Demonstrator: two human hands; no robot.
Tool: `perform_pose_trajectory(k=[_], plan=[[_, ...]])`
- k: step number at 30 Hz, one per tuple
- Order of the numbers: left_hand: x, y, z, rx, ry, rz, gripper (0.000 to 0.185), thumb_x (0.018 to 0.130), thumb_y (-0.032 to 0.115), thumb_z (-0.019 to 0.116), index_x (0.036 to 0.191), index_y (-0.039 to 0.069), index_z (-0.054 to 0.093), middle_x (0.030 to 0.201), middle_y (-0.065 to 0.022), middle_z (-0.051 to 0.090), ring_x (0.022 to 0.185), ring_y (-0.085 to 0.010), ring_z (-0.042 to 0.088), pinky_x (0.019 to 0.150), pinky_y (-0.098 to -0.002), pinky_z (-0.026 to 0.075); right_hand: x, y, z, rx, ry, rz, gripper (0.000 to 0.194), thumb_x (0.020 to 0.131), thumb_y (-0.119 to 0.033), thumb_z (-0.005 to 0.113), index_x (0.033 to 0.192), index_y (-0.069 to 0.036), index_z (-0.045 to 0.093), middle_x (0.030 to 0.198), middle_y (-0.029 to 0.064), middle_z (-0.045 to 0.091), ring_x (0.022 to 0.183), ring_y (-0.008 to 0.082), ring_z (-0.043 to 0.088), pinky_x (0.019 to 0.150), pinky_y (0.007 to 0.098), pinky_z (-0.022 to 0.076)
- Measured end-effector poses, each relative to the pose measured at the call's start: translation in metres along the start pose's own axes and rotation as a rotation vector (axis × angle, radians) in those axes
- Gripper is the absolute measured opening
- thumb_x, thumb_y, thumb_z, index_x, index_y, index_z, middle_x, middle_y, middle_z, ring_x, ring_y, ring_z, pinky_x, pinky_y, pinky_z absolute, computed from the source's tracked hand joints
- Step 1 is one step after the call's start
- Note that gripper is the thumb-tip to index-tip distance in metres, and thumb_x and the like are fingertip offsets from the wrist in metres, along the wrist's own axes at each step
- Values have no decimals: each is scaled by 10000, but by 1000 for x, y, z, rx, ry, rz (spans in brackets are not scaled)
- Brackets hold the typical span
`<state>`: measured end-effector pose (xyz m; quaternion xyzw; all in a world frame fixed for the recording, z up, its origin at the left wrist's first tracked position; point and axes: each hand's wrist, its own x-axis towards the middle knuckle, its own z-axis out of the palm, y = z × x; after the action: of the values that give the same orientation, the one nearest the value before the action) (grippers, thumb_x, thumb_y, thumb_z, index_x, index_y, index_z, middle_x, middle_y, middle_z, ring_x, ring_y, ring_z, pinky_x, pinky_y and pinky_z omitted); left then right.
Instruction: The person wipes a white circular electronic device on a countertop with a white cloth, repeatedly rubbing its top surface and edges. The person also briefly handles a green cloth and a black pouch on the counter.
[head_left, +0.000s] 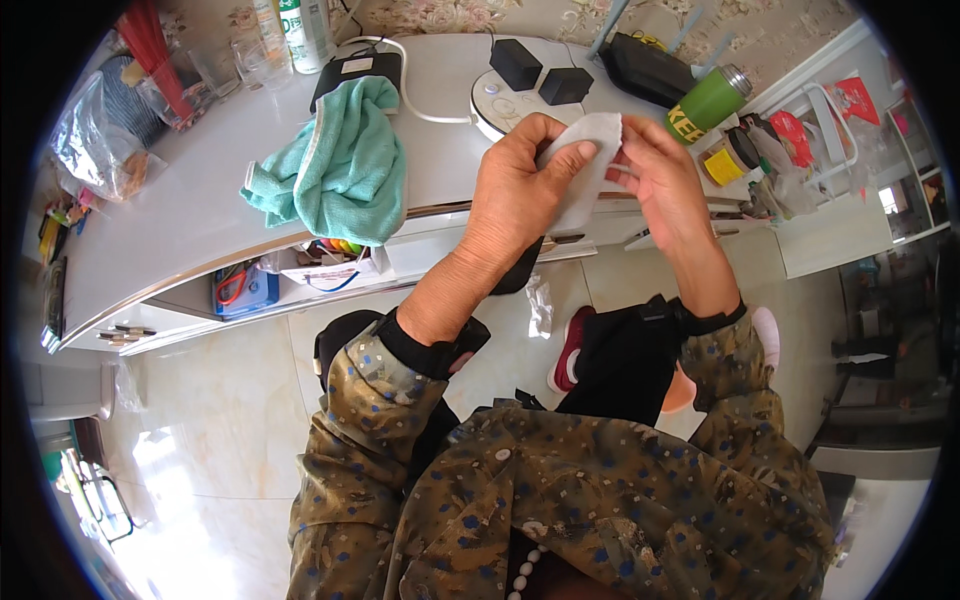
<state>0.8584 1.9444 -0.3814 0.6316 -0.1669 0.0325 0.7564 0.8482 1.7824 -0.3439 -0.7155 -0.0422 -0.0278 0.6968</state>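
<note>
My left hand (525, 172) pinches a thin white sheet (585, 176), perhaps a tissue or wipe, with the thumb lying across its face. At the sheet's right edge are the fingers of my right hand (664, 176), which appear to hold its upper corner. Both hands are raised above the front edge of a white cabinet top (439, 86). Behind them sits a round white power strip (487, 94) with two black adapters (516, 64) on it. A turquoise towel (349, 165) lies crumpled left of my left hand, hanging over the edge.
A green bottle (709, 105) and a yellow-labelled jar (727, 157) stand at right, near a black router (645, 71). Glass cups (262, 64) and a plastic bag (101, 142) are at left. An open compartment holds a blue box (251, 292). A crumpled wrapper (539, 306) lies on the floor.
</note>
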Motion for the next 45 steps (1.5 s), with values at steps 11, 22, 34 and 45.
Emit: perform_pose_trajectory(k=[11,22,34,45], plan=[[0,-8,0,-4,41,-39,260,815,239,626,858,-1,535,657,-70,551,614,-128,487,584,-283,429,-36,33,2,192,-74,448,264,827,-317,610,888,-65,558,782,0,540,712,112,539,645,254,449],[-1,-13,3,177,58,-37,377,828,192,582,1180,91,499,743,-133,581,642,-250,553,651,-339,455,-33,25,0,15,200,-71,127,778,-102,653,844,-59,553,730,-14,553,652,56,478,604,206,390],[-4,-7,4,346,91,173,421,823,126,545,1238,134,467,889,-188,620,799,-351,591,714,-372,471,-36,12,-1,-54,153,24,131,858,-182,562,830,-56,540,706,-17,518,563,67,496,469,200,374],[0,-11,-2,193,-18,-18,231,886,203,506,1014,14,543,800,-38,578,741,-99,514,687,-250,435,-27,12,-18,-16,238,-75,171,869,-208,561,899,-44,522,745,6,517,585,105,579,436,196,404]])
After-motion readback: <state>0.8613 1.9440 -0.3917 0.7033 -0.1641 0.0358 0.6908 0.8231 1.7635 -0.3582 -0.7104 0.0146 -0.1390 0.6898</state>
